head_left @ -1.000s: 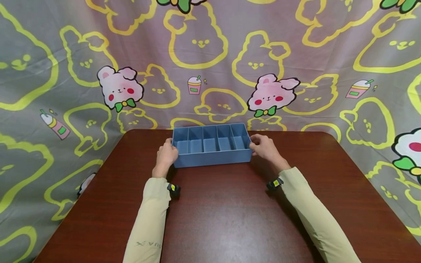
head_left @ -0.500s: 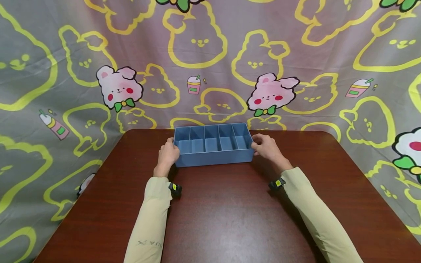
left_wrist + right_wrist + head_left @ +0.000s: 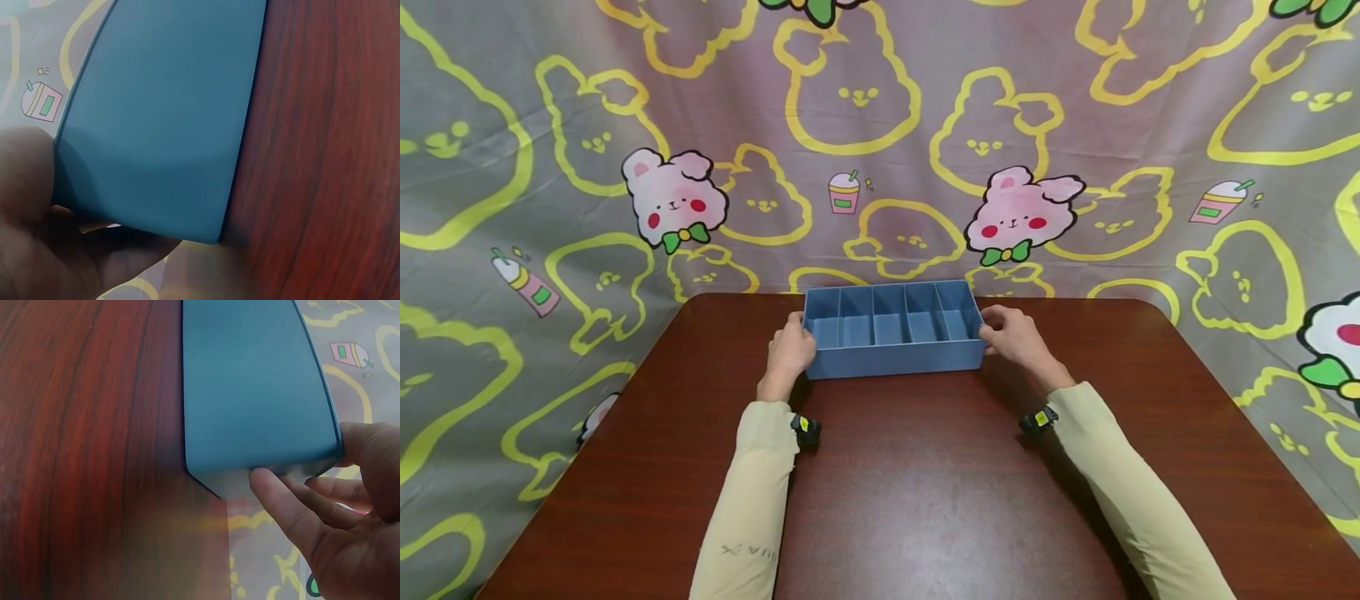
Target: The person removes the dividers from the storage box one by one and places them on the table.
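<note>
A blue plastic divider box (image 3: 895, 360), long and open-topped, sits near the far edge of the table; thin walls split it into several compartments, with nothing visible in them. My left hand (image 3: 790, 346) grips its left end, thumb over the rim. At the opposite end, my right hand (image 3: 1011, 333) holds the box with its thumb at the rim. The left wrist view shows the fingers (image 3: 134, 259) under the end wall's side of the smooth front panel (image 3: 156, 119). In the right wrist view, fingertips (image 3: 262, 478) press against the end wall, below the front panel (image 3: 256, 381).
The dark reddish-brown wooden table (image 3: 887, 500) has rounded far corners. A grey-pink curtain (image 3: 880, 183) printed with yellow bunny outlines and drink cups hangs right behind it and along both sides. Small black wrist cameras (image 3: 806, 432) sit at the sleeve cuffs.
The box has shifted a little to the right along the table, with both hands moving along at its ends. The grip looks the same throughout.
</note>
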`<state>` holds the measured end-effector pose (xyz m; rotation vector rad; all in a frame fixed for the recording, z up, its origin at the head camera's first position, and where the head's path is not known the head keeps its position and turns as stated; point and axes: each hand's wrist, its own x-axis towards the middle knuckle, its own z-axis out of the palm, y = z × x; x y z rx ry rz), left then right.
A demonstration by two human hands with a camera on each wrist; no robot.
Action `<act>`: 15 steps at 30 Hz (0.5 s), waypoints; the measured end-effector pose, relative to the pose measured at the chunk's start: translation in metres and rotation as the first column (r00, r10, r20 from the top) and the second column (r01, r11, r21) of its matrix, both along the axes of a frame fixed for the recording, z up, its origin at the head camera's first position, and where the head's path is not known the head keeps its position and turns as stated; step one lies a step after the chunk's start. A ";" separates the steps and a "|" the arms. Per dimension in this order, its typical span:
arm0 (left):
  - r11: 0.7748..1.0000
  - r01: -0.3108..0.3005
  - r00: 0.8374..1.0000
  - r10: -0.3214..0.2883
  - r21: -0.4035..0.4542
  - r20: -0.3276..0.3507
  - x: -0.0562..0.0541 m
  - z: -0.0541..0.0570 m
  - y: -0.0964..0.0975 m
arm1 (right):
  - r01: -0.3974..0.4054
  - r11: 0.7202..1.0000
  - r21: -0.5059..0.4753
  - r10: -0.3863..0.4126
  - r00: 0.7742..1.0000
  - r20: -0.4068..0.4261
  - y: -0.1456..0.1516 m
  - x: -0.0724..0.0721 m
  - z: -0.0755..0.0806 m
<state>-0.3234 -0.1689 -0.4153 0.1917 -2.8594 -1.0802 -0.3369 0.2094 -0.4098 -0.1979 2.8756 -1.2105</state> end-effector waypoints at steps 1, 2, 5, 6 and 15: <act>1.000 0.003 1.000 -0.003 0.001 -0.004 0.000 0.000 0.000 | 0.003 1.000 0.002 -0.003 1.000 0.000 0.001 0.000 0.000; 1.000 0.007 1.000 -0.007 0.000 -0.007 0.000 0.000 0.001 | -0.001 1.000 0.005 0.001 1.000 -0.001 0.001 0.000 0.000; 1.000 0.020 0.999 -0.020 0.001 -0.026 0.000 0.000 0.001 | -0.006 1.000 0.006 0.006 1.000 -0.008 0.003 0.001 0.001; 1.000 0.026 0.999 -0.025 0.004 -0.032 0.000 0.000 0.001 | -0.004 1.000 0.007 0.004 1.000 -0.007 0.004 0.002 0.001; 0.992 0.078 0.997 -0.078 0.104 0.004 -0.002 0.003 -0.002 | 0.008 1.000 0.016 -0.008 1.000 -0.010 0.010 0.001 0.000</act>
